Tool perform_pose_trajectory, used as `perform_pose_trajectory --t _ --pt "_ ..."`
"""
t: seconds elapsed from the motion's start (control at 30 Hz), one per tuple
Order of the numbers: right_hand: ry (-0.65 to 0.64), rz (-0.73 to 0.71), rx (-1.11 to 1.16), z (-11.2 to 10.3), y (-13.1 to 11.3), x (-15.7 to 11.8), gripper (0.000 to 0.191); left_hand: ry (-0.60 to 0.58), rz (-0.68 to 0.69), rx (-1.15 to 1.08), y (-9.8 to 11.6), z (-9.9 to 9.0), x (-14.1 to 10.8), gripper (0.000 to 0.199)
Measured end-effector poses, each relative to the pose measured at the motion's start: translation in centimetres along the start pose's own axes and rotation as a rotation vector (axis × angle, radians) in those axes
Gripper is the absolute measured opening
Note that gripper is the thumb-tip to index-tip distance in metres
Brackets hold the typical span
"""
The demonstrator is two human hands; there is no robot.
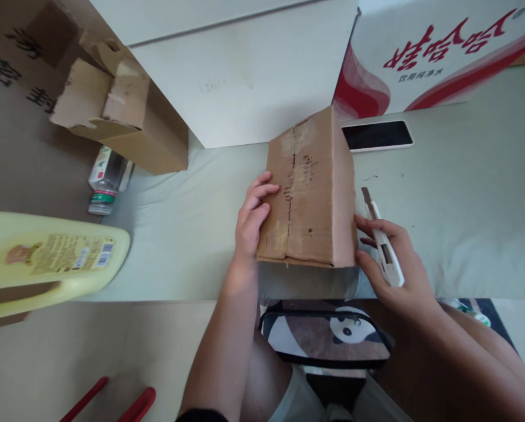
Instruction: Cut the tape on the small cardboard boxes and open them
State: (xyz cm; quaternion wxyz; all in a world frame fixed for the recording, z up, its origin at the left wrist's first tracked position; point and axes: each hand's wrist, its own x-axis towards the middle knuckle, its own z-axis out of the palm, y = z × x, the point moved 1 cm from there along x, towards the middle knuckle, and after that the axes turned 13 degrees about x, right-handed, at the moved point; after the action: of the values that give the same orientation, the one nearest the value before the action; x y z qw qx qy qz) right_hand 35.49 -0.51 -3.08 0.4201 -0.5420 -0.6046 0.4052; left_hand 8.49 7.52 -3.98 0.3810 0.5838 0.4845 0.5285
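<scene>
A brown cardboard box (309, 187) stands in front of me on the pale green cloth, its taped seam and dark pen marks facing up. My left hand (252, 214) grips its left side, with the fingertips resting on the upper face. My right hand (392, 258) is at the box's lower right edge, the fingertips touching or very close to that side. In this hand lies a white utility knife (383, 249), its blade extended and pointing away from me. Part of the right palm is hidden behind the knife.
Behind the box are a white carton (245, 88) and a red-and-white water carton (429, 64). A phone (379, 135) lies beside them. To the left are an open cardboard box (157, 135), a plastic bottle (104, 181) and a yellow jug (69, 252). A panda-print bag (324, 334) sits below the edge.
</scene>
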Motion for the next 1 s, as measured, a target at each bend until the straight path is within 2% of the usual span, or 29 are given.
perform_pose_trajectory --t 1.0 --pt "0.009 -0.007 -0.012 0.15 -0.37 0.07 0.053 -0.008 0.008 0.009 -0.03 0.01 -0.01 0.038"
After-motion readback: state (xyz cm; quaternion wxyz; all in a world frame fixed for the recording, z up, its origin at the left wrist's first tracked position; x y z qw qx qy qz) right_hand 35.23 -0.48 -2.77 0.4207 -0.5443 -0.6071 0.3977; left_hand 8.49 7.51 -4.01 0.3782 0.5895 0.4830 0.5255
